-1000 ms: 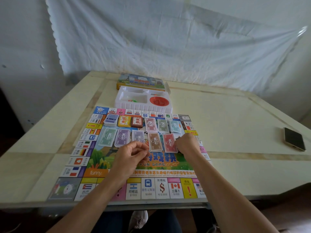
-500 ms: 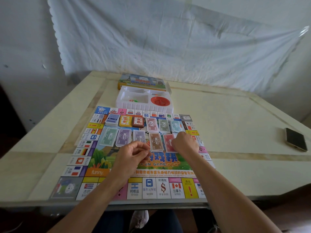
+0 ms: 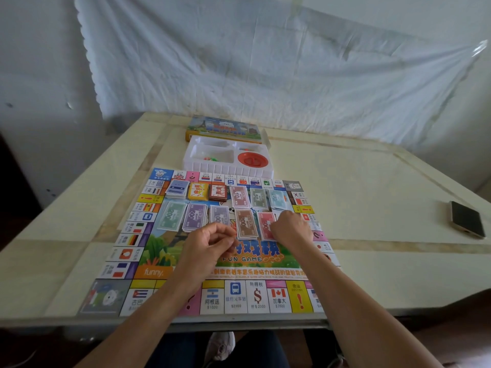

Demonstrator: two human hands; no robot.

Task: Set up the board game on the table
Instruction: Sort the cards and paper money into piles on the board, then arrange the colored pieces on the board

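Table (image 3: 372, 208) carrying game board (image 3: 152, 272) at its near edge, white tray (image 3: 228, 168) at the board's far edge. Right hand (image 3: 292, 229) curled onto red note stack (image 3: 265, 221) (grip hidden); left hand (image 3: 210, 245) hovers mid-board, fingers curled together, contents indiscernible

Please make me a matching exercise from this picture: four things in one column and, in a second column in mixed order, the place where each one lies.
Things
1. phone
2. game box
3. red disc
4. yellow card deck

Places
A. inside the white tray
B. on the board, between the blue deck and the red-brown deck
C. on the bare table, far to the right of the board
D. behind the white tray, toward the table's far side

Pairs: 1-C, 2-D, 3-A, 4-B
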